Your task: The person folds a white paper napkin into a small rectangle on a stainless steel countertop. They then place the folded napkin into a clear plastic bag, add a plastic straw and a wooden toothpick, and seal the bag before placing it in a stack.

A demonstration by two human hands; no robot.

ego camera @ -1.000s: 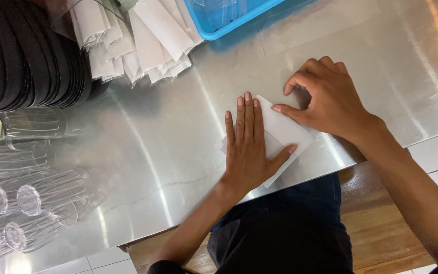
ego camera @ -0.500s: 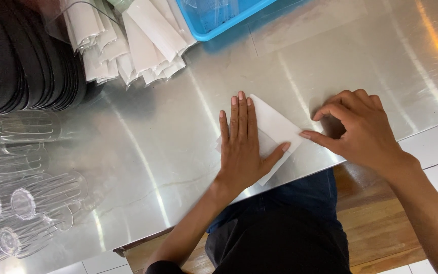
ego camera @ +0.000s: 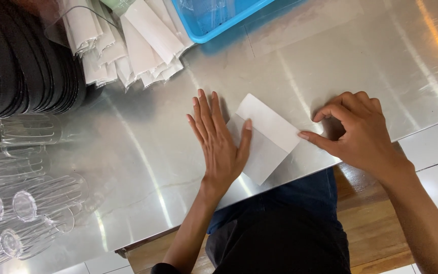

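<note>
Since half a second ago the right hand (ego camera: pixel 358 131) has kept its place at the napkin's (ego camera: pixel 265 136) right edge, while the left hand (ego camera: pixel 220 138) has stayed flat, its fingers no longer covering the paper's top corner.

Head view: the napkin is a white folded paper rectangle, lying tilted on the steel counter (ego camera: pixel 330 66) close to its near edge. Left hand lies spread and flat, palm on the brushed metal, thumb on the napkin's left side. Right hand is half curled; its thumb tip touches the napkin's right edge, and the other fingers bend above the counter, holding nothing. Farther back lies a bundle of folded white napkins (ego camera: pixel 128 45), beside a blue plastic tray (ego camera: pixel 214 30). At left stands a stack of black ribbed lids (ego camera: pixel 16 56), and below it clear plastic cups (ego camera: pixel 21 198) lie on their sides.
</note>
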